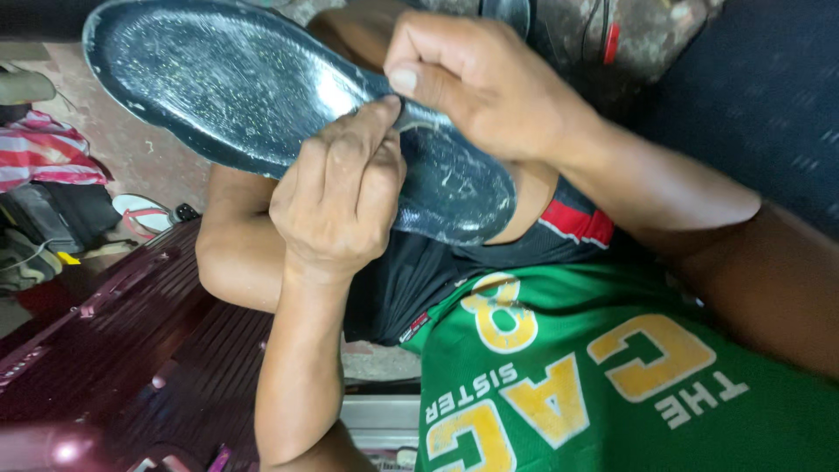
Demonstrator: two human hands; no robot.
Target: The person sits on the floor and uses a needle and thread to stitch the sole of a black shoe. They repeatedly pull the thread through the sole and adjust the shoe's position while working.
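Two bare hands work over one dark shoe sole (pixel 262 96), seen from the camera on the person's head looking down. It is long, black and glossy, scuffed with pale scratches and whitish smears, and it rests tilted across the person's raised knee (pixel 229 249), its broad end up toward the left and its narrower end down near the lap. One hand (pixel 341 197) comes up from below, its grip clenched with thumb and fingers pinched together on the sole's near edge at about mid-length. The other hand (pixel 476 83) reaches in from the right, its grip grasping the same stretch of the sole, thumb pressed flat on the surface and fingers curled behind; the two hands touch at the pinch point. Which arm is the left and which the right I cannot tell from this tilted view. Below them is a green jersey (pixel 612 376) with yellow and white print, and dark shorts (pixel 419 271) with a red band. To the lower left stands a maroon ribbed hard suitcase (pixel 131 350), shut, so its contents are hidden. Beyond it on the floor lie a striped red and white cloth (pixel 44 153) and a sandal (pixel 144 214) with a red strap.
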